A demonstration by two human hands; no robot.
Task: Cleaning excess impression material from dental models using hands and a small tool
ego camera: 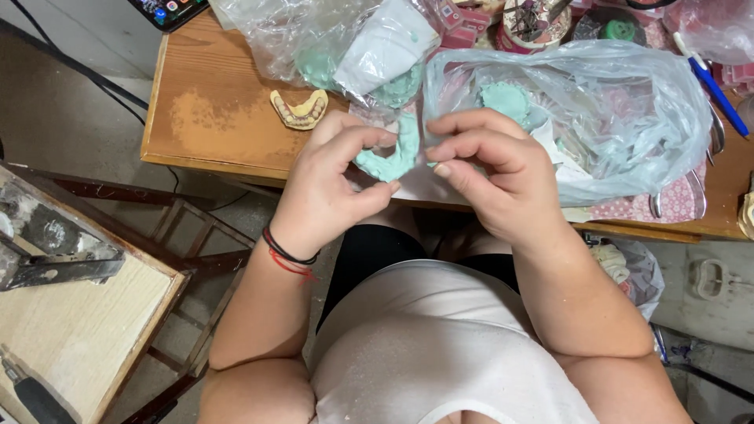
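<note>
We've got the pale green dental impression [390,157] pinched betw. both hands over the wooden table [212,118] edge, left hand [330,188] thumb & forefinger clamping its near arch, right hand [487,173] fingertips curled tight on the other end, prob. to steady it for inspection.

A brown wooden table [204,110] carries a yellowish tooth mould [299,109] just left of the left fingers [369,137], clear plastic bags [581,110] behind and right of the right fingers [463,126], and a blue pen [719,90] far right
</note>
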